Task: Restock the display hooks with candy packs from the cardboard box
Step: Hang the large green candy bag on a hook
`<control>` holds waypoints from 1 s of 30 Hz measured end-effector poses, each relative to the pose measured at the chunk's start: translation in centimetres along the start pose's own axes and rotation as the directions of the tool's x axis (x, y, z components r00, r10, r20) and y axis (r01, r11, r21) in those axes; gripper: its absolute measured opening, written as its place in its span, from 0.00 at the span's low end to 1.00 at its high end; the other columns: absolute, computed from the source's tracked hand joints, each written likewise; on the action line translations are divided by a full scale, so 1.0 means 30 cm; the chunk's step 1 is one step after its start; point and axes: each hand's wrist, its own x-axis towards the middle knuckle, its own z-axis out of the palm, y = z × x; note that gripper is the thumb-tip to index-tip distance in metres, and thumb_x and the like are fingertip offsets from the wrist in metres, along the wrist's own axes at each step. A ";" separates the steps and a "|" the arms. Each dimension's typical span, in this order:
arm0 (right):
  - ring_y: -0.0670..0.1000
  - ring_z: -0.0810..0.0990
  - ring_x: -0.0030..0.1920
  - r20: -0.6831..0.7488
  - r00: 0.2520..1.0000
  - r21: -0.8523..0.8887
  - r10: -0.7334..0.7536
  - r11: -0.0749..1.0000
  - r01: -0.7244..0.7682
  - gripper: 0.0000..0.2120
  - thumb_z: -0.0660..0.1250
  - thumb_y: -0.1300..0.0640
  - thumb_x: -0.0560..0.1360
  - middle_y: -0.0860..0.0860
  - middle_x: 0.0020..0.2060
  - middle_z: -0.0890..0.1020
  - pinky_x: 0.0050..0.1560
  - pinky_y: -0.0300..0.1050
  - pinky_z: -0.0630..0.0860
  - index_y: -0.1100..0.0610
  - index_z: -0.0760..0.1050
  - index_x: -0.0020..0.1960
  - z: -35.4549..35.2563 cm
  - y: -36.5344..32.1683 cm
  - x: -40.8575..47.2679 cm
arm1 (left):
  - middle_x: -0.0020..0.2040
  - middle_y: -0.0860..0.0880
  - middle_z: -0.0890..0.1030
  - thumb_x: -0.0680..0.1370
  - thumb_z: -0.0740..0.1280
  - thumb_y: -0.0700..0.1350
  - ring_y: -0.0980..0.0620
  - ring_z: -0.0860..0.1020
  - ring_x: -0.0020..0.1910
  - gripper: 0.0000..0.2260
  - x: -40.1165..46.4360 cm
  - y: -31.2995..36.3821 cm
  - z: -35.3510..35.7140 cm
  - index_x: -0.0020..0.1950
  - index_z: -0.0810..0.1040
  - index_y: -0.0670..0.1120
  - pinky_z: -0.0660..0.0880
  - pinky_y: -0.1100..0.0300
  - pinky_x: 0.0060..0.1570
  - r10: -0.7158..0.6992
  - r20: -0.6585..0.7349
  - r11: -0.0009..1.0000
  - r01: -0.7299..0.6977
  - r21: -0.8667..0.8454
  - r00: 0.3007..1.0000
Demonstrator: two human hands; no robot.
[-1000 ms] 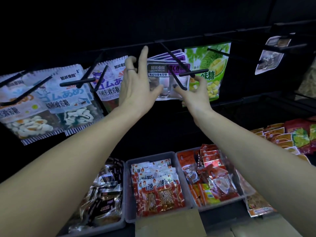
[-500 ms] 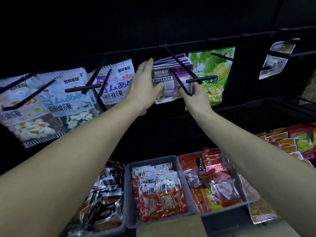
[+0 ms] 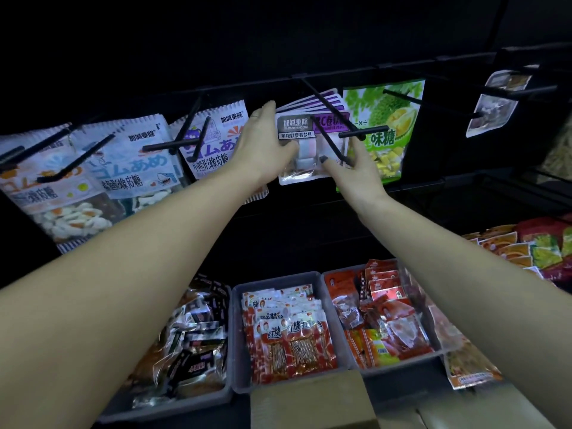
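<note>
- Hanging on the middle hook (image 3: 335, 114) of the dark display rack, the front candy pack (image 3: 305, 150) has a purple stack of the same packs behind it.
- Left hand (image 3: 263, 144) grips the pack's left edge, thumb pressed on its clear window; the other fingers lie out of sight.
- Right hand (image 3: 356, 168) holds the pack's lower right edge, a dark-nailed thumb on the front and fingers tucked behind.
- Just right hangs a green durian pack (image 3: 390, 113); to the left, white gummy packs (image 3: 136, 156) fill their own hooks.
- Below the rack, grey bins (image 3: 236, 335) hold snack packets, and a corner of the cardboard box (image 3: 312, 400) shows at the bottom edge.
- Risk, as I judge it: the pack seems to sit near the hook's front end, so letting go early could let it slide off into the bins.
- Pushing too hard could tear the hang hole or crumple the stack behind.
</note>
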 end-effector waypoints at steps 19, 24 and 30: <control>0.46 0.77 0.41 0.263 0.875 -0.450 0.406 0.854 -0.261 0.09 0.70 0.64 0.76 0.43 0.37 0.77 0.41 0.35 0.71 0.53 0.75 0.49 0.054 0.488 -1.007 | 0.83 0.47 0.62 0.83 0.68 0.49 0.46 0.71 0.76 0.32 -1.013 -0.351 0.301 0.85 0.59 0.49 0.72 0.49 0.73 -0.036 0.629 0.975 -0.112 0.194 0.776; 0.54 0.81 0.61 0.573 0.446 -0.711 0.687 0.688 -0.146 0.22 0.71 0.58 0.77 0.54 0.61 0.81 0.59 0.44 0.77 0.54 0.74 0.70 0.095 0.674 -1.195 | 0.85 0.47 0.58 0.83 0.68 0.55 0.45 0.62 0.81 0.36 -1.209 -0.492 0.445 0.86 0.55 0.51 0.63 0.50 0.79 -0.134 0.790 0.961 -0.116 0.251 0.598; 0.58 0.75 0.70 0.496 0.312 -0.863 0.810 0.498 0.079 0.33 0.66 0.51 0.79 0.56 0.73 0.73 0.67 0.51 0.76 0.51 0.60 0.81 0.132 0.890 -1.257 | 0.84 0.48 0.54 0.83 0.67 0.52 0.44 0.54 0.82 0.38 -1.315 -0.602 0.578 0.86 0.48 0.51 0.59 0.45 0.80 -0.204 0.811 0.953 -0.077 0.291 0.548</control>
